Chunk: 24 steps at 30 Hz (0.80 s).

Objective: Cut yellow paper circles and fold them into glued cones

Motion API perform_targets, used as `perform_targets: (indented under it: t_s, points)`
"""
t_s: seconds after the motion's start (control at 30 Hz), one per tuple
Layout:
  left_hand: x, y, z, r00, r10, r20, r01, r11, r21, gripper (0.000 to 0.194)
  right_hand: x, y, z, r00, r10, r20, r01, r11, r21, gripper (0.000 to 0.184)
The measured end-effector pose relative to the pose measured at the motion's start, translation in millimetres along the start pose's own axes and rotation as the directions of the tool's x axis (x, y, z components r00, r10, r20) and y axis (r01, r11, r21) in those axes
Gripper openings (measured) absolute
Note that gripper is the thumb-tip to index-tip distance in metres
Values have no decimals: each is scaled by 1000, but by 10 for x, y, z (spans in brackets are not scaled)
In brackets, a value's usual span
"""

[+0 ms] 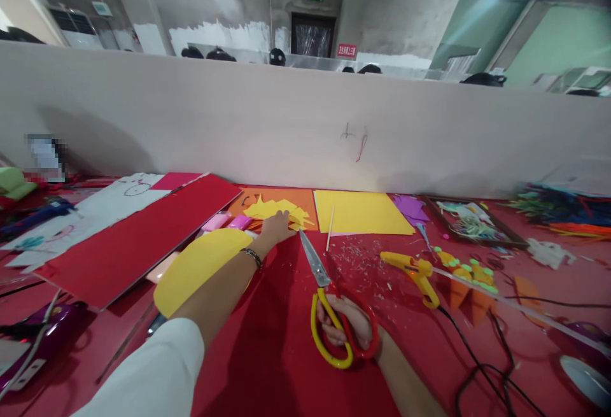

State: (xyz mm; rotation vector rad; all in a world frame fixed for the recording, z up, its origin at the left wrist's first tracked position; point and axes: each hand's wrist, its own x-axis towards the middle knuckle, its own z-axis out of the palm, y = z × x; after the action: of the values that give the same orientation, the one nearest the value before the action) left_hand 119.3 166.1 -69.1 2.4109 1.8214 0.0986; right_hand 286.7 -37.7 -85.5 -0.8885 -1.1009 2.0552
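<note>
My left hand [275,226] reaches far forward, fingers on a pile of yellow paper scraps [279,210] lying on an orange sheet [286,195]; whether it grips one I cannot make out. A bracelet sits on that wrist. My right hand [347,328] rests on the red table, fingers through the red and yellow handles of a pair of scissors [329,302]. The blades are closed and point away from me. A large yellow rounded paper shape [195,267] lies under my left forearm.
A yellow sheet [360,212] and thin wooden stick [330,228] lie ahead. A yellow glue gun [415,272] with black cord sits at right, beside orange and green paper pieces [465,277]. A long red sheet [138,239] lies at left. A beige partition [305,130] closes the back.
</note>
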Motion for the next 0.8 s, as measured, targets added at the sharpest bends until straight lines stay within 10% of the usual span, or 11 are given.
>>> perform_targets:
  t_s: [0.4, 0.8]
  points:
    - [115, 41, 93, 997, 11, 76, 0, 991, -133, 31, -9, 170, -168, 1000, 21, -10, -20, 995, 93, 30]
    - [205, -137, -229, 989, -48, -140, 1, 950, -314, 32, -59, 103, -63, 998, -54, -37, 58, 992, 110, 28]
